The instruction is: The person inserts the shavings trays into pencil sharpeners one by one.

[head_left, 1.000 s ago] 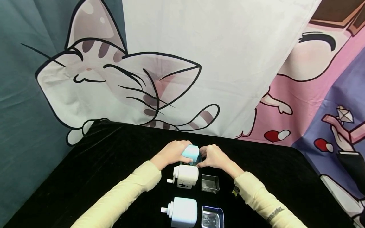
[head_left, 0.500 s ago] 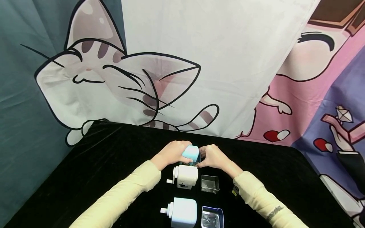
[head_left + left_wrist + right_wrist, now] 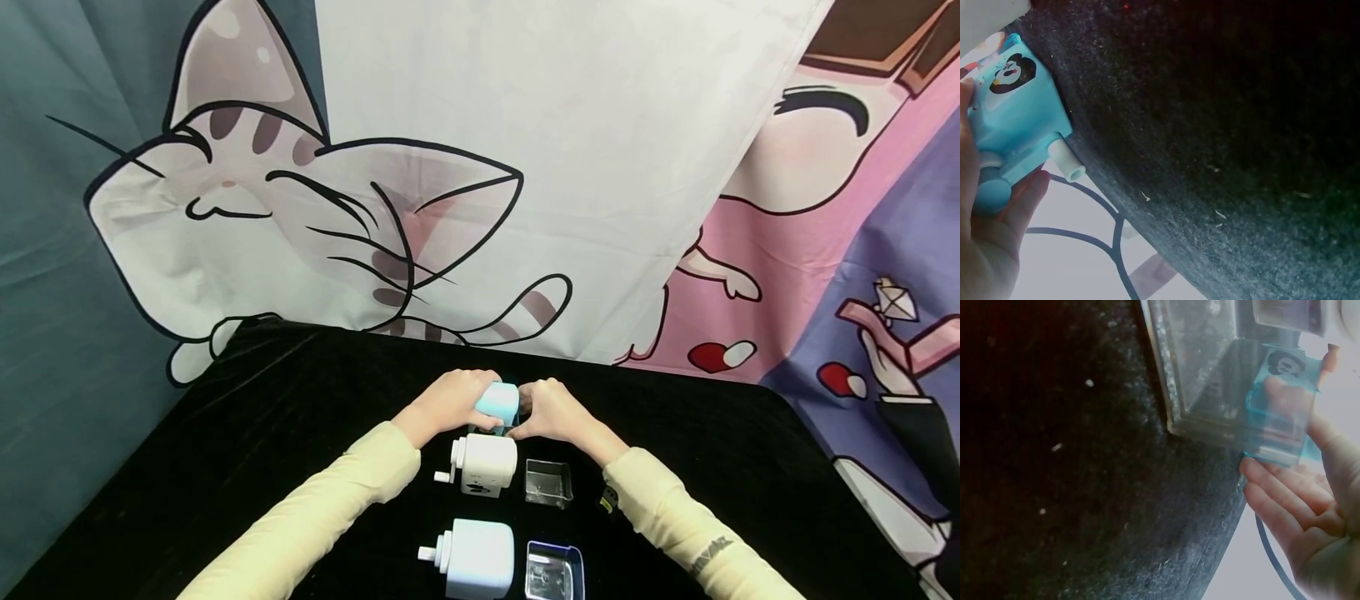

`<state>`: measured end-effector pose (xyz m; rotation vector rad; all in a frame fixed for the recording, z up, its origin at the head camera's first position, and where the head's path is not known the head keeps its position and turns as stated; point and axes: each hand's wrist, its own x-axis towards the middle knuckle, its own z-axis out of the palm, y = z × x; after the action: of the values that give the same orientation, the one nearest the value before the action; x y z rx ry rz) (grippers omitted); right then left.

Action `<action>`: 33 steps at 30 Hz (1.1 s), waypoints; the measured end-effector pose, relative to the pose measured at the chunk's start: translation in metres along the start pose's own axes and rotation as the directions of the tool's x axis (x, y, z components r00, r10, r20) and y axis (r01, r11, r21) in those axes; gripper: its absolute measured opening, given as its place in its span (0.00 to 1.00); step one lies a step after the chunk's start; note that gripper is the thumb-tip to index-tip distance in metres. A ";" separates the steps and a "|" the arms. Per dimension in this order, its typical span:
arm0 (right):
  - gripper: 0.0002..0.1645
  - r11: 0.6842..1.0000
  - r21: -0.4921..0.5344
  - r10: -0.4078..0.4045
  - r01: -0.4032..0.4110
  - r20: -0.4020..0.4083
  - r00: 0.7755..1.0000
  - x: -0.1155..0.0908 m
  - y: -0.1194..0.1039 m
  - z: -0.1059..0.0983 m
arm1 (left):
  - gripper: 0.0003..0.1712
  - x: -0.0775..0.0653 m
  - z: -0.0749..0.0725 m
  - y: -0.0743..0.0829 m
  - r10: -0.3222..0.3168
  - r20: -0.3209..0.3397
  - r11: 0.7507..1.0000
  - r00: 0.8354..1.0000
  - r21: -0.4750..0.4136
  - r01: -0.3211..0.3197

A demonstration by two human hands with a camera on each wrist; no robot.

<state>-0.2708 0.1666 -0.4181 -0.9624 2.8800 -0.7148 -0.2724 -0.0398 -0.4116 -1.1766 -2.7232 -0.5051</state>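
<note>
At the far side of the black cloth, my left hand [image 3: 450, 400] grips a light blue hand-crank pencil sharpener [image 3: 498, 402] from its left. In the left wrist view, the sharpener's body carries a penguin-like picture, and its crank handle [image 3: 1066, 161] points out near the fingers. My right hand [image 3: 553, 412] pinches a see-through blue shavings drawer [image 3: 1279, 434] at the sharpener's right side, thumb and fingers on opposite sides. The drawer lies right at the sharpener's body; the hands hide most of it in the head view.
Closer in stand a white sharpener [image 3: 487, 460] and a pale blue sharpener [image 3: 480, 554], cranks to the left. To their right lie a clear drawer [image 3: 548, 483] and a blue-rimmed clear drawer [image 3: 554, 571]. A cartoon cloth [image 3: 600, 167] hangs behind the black cloth [image 3: 337, 375].
My right hand has come slightly left, closer to the blue sharpener, and less of the drawer shows between the hands. The left hand keeps its grip. The head view has shifted a little.
</note>
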 end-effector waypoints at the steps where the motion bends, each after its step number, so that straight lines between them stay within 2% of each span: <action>1: 0.28 1.000 0.001 -0.002 0.002 -0.002 1.000 0.001 0.000 0.000 | 0.32 0.000 0.000 0.000 0.000 -0.001 1.000 1.000 -0.001 0.000; 12: 0.28 1.000 -0.003 0.007 -0.008 -0.007 1.000 0.004 -0.004 0.002 | 0.31 -0.002 0.000 -0.001 0.016 -0.027 1.000 0.999 -0.006 -0.016; 33: 0.26 1.000 -0.023 0.014 -0.014 -0.005 1.000 0.006 -0.006 0.003 | 0.30 -0.001 0.000 -0.001 0.017 -0.018 1.000 1.000 -0.011 -0.017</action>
<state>-0.2719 0.1577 -0.4179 -0.9438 2.9025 -0.6850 -0.2727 -0.0406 -0.4122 -1.1904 -2.6964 -0.5268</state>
